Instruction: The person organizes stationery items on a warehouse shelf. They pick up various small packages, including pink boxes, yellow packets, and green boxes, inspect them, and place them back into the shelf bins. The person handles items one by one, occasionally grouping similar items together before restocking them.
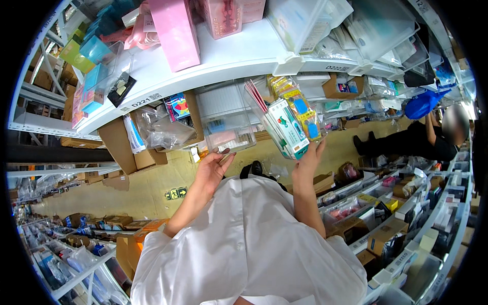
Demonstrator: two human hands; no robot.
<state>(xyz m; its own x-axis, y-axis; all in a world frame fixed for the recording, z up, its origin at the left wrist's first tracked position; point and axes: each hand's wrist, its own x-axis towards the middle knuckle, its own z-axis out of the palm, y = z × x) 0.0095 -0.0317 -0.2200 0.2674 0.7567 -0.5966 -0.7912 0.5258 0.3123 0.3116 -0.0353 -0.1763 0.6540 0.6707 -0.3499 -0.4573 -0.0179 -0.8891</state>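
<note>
— What have your hands got just now?

— My right hand point(307, 157) grips the lower corner of a clear plastic bin point(284, 119), fingers curled up along its side. It is tilted toward me, so I can see into it: white-and-green cartons and small yellow-and-blue packets point(301, 113) stand on end inside.

— And the left?

— My left hand point(212, 170) is open, fingers stretched up, the tips touching the bottom front edge of a second clear plastic bin point(226, 129) holding flat pale packets. It clasps nothing; I judge it only steadies that bin, which sticks out past the shelf edge.

— Where do both bins sit?

— Below the front edge of the white shelf board point(223, 58), side by side. Farther up, on the board, a tall pink box point(175, 30) lies near its edge, with teal and green boxes point(89, 56) toward its left end.

— Anyone else?

— A person in black point(422, 140) bends over down the aisle, far right.
</note>
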